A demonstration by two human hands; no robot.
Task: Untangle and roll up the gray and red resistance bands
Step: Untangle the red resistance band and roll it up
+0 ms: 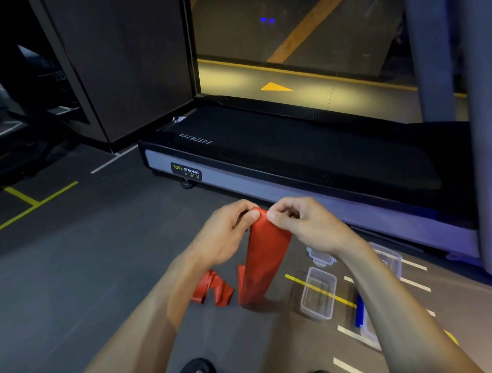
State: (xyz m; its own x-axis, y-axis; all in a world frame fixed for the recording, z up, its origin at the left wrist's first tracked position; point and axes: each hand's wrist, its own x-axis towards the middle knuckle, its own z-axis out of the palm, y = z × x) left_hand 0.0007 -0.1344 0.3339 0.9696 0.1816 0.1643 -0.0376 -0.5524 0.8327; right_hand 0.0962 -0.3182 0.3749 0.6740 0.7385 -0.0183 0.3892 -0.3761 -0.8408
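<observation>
Left hand point(226, 229): pinches the top end of the red band point(265, 258).
Right hand point(299, 223): pinches the same end.
Band: hangs straight down, tail on the floor point(75, 276).

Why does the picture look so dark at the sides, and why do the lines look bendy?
In the head view, the left corner is deep shadow; a purple glow tints the treadmill on the right; the wide-angle lens bends the pillar and floor lines; both hands and the red band stay lit and sharp.
</observation>
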